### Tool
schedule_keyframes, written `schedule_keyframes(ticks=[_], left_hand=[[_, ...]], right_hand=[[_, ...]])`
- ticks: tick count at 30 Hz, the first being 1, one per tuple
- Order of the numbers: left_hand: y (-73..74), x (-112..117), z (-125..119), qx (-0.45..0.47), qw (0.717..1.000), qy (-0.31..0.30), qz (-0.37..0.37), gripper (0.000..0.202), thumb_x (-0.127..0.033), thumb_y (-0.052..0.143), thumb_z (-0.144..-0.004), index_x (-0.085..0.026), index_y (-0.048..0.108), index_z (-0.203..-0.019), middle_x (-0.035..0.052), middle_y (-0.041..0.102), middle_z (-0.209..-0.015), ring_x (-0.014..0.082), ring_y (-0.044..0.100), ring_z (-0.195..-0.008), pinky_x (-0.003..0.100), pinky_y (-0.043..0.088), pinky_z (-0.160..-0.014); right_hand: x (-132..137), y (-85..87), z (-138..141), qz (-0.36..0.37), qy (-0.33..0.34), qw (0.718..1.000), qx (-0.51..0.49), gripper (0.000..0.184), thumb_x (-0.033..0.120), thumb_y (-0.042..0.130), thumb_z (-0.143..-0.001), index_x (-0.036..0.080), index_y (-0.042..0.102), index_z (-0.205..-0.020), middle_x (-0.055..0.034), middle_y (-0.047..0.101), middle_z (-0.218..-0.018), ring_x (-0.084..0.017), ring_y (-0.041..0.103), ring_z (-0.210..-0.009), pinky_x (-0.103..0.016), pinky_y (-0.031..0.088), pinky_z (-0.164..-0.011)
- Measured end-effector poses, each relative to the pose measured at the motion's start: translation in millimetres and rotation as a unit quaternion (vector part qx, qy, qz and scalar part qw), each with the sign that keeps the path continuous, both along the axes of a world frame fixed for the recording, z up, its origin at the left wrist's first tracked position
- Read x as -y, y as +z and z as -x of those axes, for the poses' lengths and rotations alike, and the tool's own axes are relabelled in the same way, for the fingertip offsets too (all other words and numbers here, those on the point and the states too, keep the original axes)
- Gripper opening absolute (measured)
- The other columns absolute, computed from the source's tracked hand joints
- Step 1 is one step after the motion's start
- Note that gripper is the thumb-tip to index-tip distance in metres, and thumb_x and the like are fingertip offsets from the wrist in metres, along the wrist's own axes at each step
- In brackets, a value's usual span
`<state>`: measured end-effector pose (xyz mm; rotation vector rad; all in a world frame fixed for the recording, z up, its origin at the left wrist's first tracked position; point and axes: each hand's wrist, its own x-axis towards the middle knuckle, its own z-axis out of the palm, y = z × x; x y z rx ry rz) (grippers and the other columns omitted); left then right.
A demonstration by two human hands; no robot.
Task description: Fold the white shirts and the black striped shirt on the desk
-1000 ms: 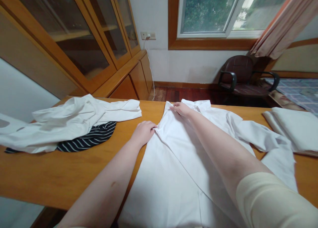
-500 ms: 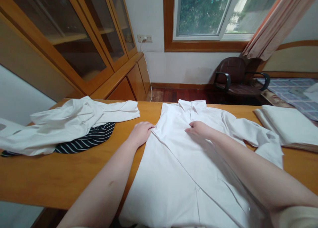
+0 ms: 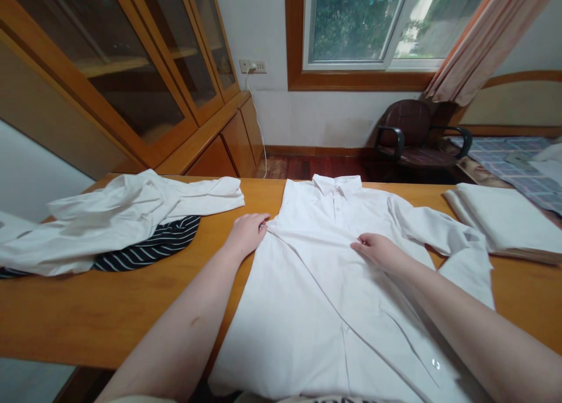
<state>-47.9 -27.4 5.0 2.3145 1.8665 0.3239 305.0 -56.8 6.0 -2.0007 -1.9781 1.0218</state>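
A white collared shirt [image 3: 320, 286] lies spread face-up on the wooden table [image 3: 109, 309], collar toward the far edge, one sleeve bent out to the right. My left hand [image 3: 246, 234] rests on the shirt's left edge with the fingers curled onto the cloth, pinning it. Flat on the chest of the shirt lies my right hand [image 3: 378, 252], fingers stretched out and pointing left.
A heap of white garments [image 3: 118, 212] over a dark striped one [image 3: 151, 248] lies at the left. A folded white stack [image 3: 504, 221] sits at the right. Beyond the table stand a glass-door cabinet [image 3: 132, 81], a dark armchair [image 3: 417, 136] and a window.
My right hand has slid from the collar area down and right over the shirt front. The left hand has stayed at the left edge. The shirt looks flatter.
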Motion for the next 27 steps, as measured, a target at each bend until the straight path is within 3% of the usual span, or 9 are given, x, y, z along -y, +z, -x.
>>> schedule_keyframes(ticks=[5,9,17,23,27], left_hand=[[0.9,0.6,-3.1,-0.009,1.0,0.022,-0.002,0.032,-0.031,0.042,-0.088,-0.025,0.069,-0.103,0.0034,0.07,-0.105,0.0223,0.061,-0.099,0.035,0.043,-0.089],[-3.5,0.8,-6.0,-0.017,0.999,0.019,-0.033,0.031,-0.031,0.044,-0.088,-0.024,0.069,-0.105,0.0052,0.07,-0.101,0.0242,0.061,-0.096,0.039,0.043,-0.087],[-7.7,2.4,-10.3,0.014,0.992,-0.125,-0.02,0.041,-0.009,0.044,-0.079,-0.023,0.067,-0.11,0.003,0.066,-0.117,0.0194,0.056,-0.109,0.035,0.04,-0.099],[1.0,11.9,-17.5,-0.041,0.997,-0.058,0.025,0.04,-0.018,0.042,-0.086,-0.025,0.061,-0.12,0.0052,0.059,-0.128,0.0225,0.056,-0.113,0.039,0.04,-0.098],[0.2,14.1,-21.4,-0.041,0.998,-0.045,0.003,0.033,-0.027,0.044,-0.088,-0.023,0.063,-0.115,0.0085,0.061,-0.125,0.0253,0.057,-0.112,0.041,0.038,-0.098]], right_hand=[[14.8,3.0,-4.0,0.013,-0.011,1.0,-0.006,0.033,0.05,0.048,-0.078,0.021,0.049,-0.063,0.0027,0.047,-0.055,-0.012,0.041,-0.053,-0.026,0.028,-0.052],[27.9,6.6,-6.1,0.023,0.01,0.999,-0.038,0.038,0.055,0.049,-0.077,0.021,0.045,-0.062,0.0031,0.046,-0.056,-0.012,0.04,-0.053,-0.026,0.026,-0.051],[37.4,-6.9,-16.7,-0.038,-0.011,0.999,-0.034,0.036,0.053,0.044,-0.08,0.022,0.041,-0.062,0.0027,0.044,-0.056,-0.014,0.041,-0.056,-0.026,0.029,-0.053],[32.9,-12.5,-17.4,-0.036,-0.023,0.999,-0.006,0.03,0.048,0.044,-0.08,0.022,0.047,-0.065,0.0017,0.05,-0.058,-0.014,0.044,-0.057,-0.026,0.03,-0.054],[26.7,-9.7,-13.7,-0.03,-0.005,1.0,-0.002,0.029,0.045,0.044,-0.081,0.021,0.049,-0.066,0.0,0.055,-0.063,-0.015,0.048,-0.06,-0.026,0.032,-0.056]])
